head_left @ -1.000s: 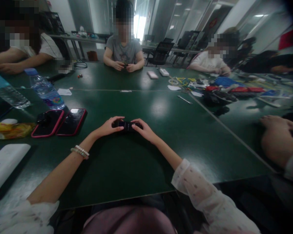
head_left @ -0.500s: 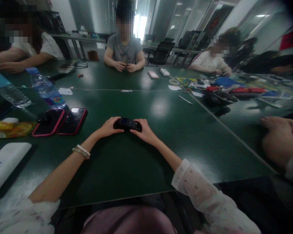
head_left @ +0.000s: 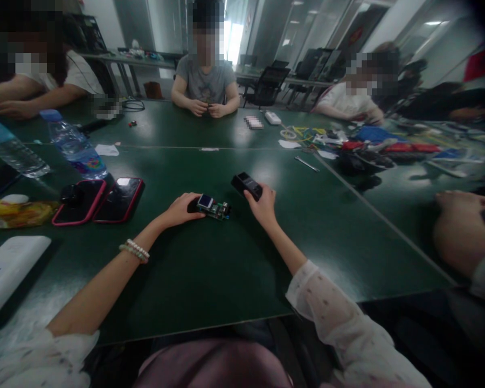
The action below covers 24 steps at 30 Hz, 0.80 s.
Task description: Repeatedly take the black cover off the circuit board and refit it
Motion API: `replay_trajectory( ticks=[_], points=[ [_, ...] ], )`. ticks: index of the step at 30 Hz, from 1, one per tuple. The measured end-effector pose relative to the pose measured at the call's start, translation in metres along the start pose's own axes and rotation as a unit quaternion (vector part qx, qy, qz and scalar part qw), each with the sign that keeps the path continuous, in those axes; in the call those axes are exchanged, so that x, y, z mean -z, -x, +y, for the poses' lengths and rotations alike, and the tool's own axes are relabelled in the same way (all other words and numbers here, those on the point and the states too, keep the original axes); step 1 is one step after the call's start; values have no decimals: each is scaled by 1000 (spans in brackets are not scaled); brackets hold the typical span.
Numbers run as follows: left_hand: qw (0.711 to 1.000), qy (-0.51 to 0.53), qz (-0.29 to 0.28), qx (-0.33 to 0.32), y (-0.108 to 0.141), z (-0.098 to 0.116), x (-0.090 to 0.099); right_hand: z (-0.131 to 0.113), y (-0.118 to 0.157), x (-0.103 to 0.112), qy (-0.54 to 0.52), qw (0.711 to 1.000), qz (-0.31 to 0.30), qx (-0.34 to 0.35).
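Observation:
My left hand, with a bead bracelet on its wrist, is closed on the left end of a small electronic device. Its green circuit board lies bare, with a small screen at the left. In my right hand is a black plastic cover, gripped between thumb and fingers and tilted above the table, up and to the right of the board. Cover and board are apart. The fingers of both hands are partly hidden.
Two phones with red edges, water bottles, a yellow packet and a white power bank lie left on the green table. A wrench and tangled cables are right. Other people sit around.
My right hand has lifted the black cover off the device and moved it right and away from me, baring the circuit board. My left hand has stayed in place.

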<state>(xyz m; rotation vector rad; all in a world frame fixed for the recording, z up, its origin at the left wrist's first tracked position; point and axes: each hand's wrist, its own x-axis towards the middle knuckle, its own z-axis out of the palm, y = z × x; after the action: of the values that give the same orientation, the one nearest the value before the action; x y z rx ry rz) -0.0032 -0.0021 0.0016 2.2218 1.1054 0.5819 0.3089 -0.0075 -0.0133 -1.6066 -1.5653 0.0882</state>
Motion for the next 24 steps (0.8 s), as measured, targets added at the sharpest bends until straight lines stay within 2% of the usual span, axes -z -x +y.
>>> replay_trajectory(
  ticks=[4,6,12,18,21,24],
  points=[
    [1000,-2,1,-1,0,1,0,5,3,-5,41,997,-60,-25],
    [1000,-1,1,2,0,1,0,1,5,-4,46,996,-68,-30],
    [1000,3,-1,7,0,2,1,-4,4,2,7,1000,-6,-6],
    [1000,0,4,-1,0,2,0,-3,5,-1,-5,994,-99,52],
    [1000,0,4,-3,1,2,0,-16,10,1,-60,993,-87,61],
    [1000,-6,7,-7,0,1,-1,-40,19,7,-125,981,-93,114]
  ],
)
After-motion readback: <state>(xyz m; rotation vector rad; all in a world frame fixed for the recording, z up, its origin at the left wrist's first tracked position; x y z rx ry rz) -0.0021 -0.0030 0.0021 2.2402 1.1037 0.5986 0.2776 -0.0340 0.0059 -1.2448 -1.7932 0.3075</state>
